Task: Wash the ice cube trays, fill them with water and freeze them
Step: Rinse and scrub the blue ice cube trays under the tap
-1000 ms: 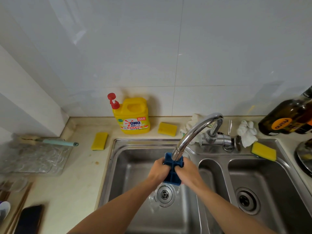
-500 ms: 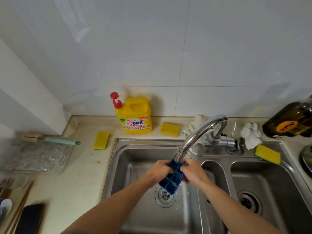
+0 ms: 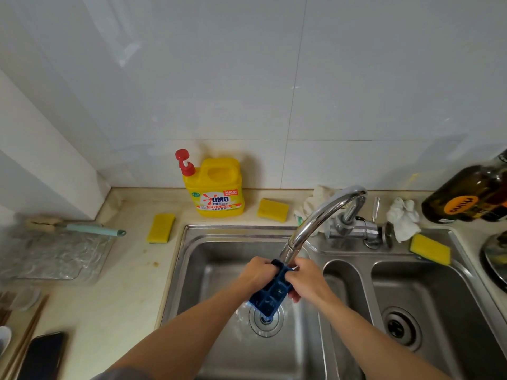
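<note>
both hands, left hand [image 3: 256,272] and right hand [image 3: 306,278], grip a blue ice cube tray [image 3: 270,293], tilted under the faucet [image 3: 315,223] over the left sink basin [image 3: 208,270]. wet, it could slip and drop onto the drain [image 3: 265,319].

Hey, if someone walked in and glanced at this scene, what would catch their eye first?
Most likely the blue ice cube tray, tilted under the faucet spout over the left sink basin and held by the left hand and right hand. Next comes the yellow detergent bottle with its red pump, standing on the counter against the wall tiles behind the sink.
</note>
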